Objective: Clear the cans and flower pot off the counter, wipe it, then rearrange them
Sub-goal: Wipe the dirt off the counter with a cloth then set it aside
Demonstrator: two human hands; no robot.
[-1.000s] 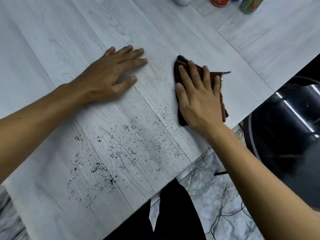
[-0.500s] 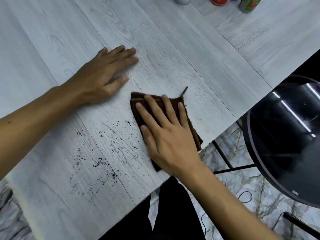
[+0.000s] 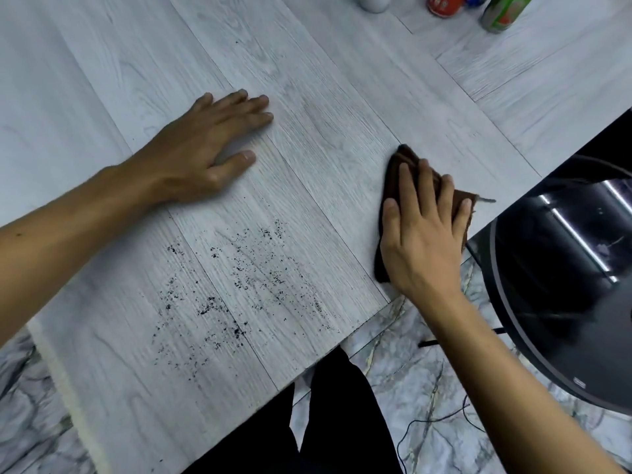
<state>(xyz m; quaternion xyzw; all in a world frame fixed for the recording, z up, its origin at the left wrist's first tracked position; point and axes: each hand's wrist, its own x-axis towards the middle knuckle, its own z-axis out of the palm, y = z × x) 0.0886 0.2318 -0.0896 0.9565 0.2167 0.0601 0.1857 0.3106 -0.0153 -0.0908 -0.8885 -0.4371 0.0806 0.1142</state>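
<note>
Right hand (image 3: 422, 241) lies flat on a brown cloth (image 3: 396, 172) at the near right edge of the pale wood-grain tabletop (image 3: 342, 80), fingers spread, pressing down. Left hand (image 3: 201, 155) rests palm-down, fingers together, thumb out. Black specks (image 3: 239, 285) lie between them, nearer. Red can (image 3: 444, 3), green can (image 3: 502, 13) and a white base, cut off by the frame, stand at the far edge.

**Both hands flat, palms down**

The left hand (image 3: 201, 155) lies flat with fingers (image 3: 249, 106) straight and together, pointing right, thumb spread toward the near side. Its bare forearm runs in from the left edge. The right hand (image 3: 420, 234) presses palm down, fingers spread and pointing far, its forearm reaching in from the near right corner.
</note>
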